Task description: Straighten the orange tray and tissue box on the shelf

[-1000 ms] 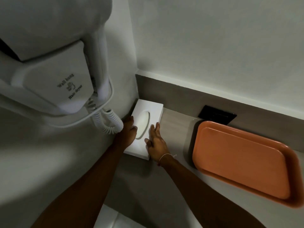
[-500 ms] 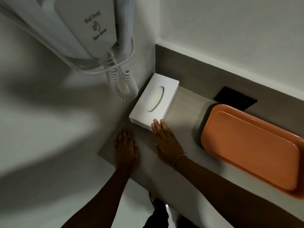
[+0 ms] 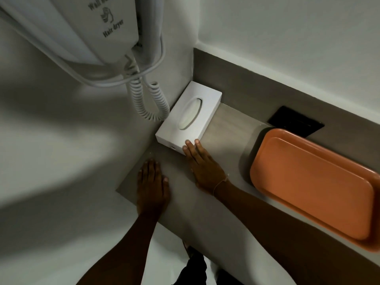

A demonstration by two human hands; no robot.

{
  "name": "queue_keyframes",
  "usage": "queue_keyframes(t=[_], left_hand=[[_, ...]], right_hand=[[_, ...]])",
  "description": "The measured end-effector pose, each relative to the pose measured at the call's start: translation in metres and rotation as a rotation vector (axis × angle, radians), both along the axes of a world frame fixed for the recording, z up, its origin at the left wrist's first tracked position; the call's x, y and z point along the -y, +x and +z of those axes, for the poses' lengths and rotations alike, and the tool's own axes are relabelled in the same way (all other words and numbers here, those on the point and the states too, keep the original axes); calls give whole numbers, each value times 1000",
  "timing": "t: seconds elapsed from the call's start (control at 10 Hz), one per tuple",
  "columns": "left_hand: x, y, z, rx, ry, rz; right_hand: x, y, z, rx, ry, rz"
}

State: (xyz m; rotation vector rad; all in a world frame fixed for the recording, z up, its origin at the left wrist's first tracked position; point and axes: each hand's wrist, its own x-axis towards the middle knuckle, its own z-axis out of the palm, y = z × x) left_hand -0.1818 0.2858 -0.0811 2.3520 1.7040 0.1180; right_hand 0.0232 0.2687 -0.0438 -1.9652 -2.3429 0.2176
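Note:
A white tissue box (image 3: pixel 197 112) with an oval slot lies in the shelf's back left corner, its long side against the left wall. My right hand (image 3: pixel 203 165) lies flat on the grey shelf (image 3: pixel 230 128), fingertips touching the box's near right corner. My left hand (image 3: pixel 153 182) rests flat on the shelf in front of the box, apart from it, holding nothing. The orange tray (image 3: pixel 314 184) lies empty on the right part of the shelf, along the back wall.
A wall-mounted white hair dryer (image 3: pixel 98 27) hangs upper left, its coiled cord (image 3: pixel 150 101) dangling just left of the box. A black socket plate (image 3: pixel 296 122) sits in the backsplash behind the tray. The shelf's front edge runs diagonally below my hands.
Both hands left the sides of the tissue box; the box now sits further into the corner. My left hand dropped flat onto the shelf and my right fingertips stay at the box's near corner.

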Motion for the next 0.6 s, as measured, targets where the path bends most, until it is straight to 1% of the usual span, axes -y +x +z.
queue_keyframes(t=[0.2,0.4,0.5,0.6], left_hand=[[-1,-1,-1,-2,-4,-6],[1,0,2,-2,-18,-5],[2,3,6,6,-8,-15],[3,5,14,-4,-26,-24]], right_hand=[[-14,-4,0,41,-1,-4],[-9,-6,2,-2,-24,-31],[-8,-8,8,-51,2,-43],[12,-10,24,-177,17,-71]])
